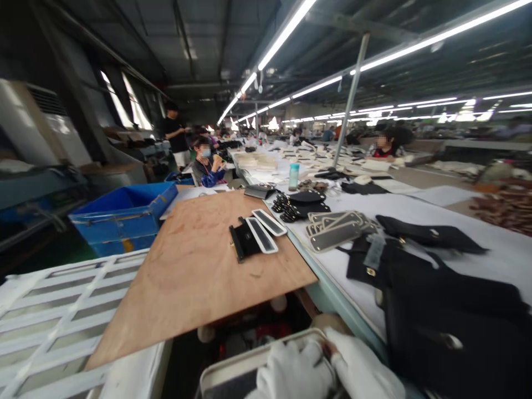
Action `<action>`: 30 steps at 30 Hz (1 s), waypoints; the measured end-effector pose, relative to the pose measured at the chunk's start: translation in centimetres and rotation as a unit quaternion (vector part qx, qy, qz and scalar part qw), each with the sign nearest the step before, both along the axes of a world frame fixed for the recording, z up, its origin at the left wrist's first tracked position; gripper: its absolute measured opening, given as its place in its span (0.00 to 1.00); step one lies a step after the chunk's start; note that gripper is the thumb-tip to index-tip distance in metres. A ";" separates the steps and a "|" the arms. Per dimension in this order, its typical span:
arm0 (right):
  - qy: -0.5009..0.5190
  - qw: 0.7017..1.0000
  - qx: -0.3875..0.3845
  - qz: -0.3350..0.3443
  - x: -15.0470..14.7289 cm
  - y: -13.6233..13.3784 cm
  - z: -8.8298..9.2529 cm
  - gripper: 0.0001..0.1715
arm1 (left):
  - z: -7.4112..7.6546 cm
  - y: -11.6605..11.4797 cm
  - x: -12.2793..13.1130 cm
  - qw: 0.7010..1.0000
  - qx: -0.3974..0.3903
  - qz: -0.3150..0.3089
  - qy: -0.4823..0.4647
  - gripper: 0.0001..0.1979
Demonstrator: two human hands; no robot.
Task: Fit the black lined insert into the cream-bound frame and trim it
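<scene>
L hand (293, 370), gloved, was curled shut over the rim of a pale tray (241, 363), low down under the wood board (195, 266). R hand (362, 370) sat touching it; couldn't tell its grip. Held at one end only, the tray might tip & spill, I think.

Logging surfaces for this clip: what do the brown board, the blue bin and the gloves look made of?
Brown board: probably plywood, matte, faint grain and stains. Blue bin: moulded plastic, slight sheen, stiff rim. Gloves on the left hand and right hand: white fabric, likely cotton, soft and matte.
</scene>
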State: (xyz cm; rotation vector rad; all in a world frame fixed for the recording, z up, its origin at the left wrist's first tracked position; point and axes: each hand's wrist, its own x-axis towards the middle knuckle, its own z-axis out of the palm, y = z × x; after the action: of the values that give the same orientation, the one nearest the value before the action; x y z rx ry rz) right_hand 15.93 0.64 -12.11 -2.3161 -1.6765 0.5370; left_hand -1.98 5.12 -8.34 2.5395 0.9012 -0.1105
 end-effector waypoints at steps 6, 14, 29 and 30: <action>-0.062 0.997 -0.042 0.030 -1.8 -0.1 2.3 0.26 | 1.8 0.2 1.5 0.996 0.009 -0.028 0.088 0.31; 0.108 0.993 -0.048 -0.003 0.1 0.2 3.3 0.19 | 3.2 0.2 1.4 0.991 0.012 -0.040 0.125 0.32; 0.615 0.770 -0.168 0.030 4.1 2.4 -1.5 0.32 | 2.6 0.7 0.8 0.995 -0.006 -0.061 0.074 0.33; 0.610 0.773 -0.171 0.028 4.3 2.4 -1.5 0.33 | 2.5 0.7 0.8 0.995 -0.004 -0.066 0.071 0.33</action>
State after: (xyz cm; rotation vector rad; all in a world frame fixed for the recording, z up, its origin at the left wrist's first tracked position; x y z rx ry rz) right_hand 20.18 3.05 -13.63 -1.3359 -0.9632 1.9277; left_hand -1.17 5.77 -5.85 2.6091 0.7830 -0.3369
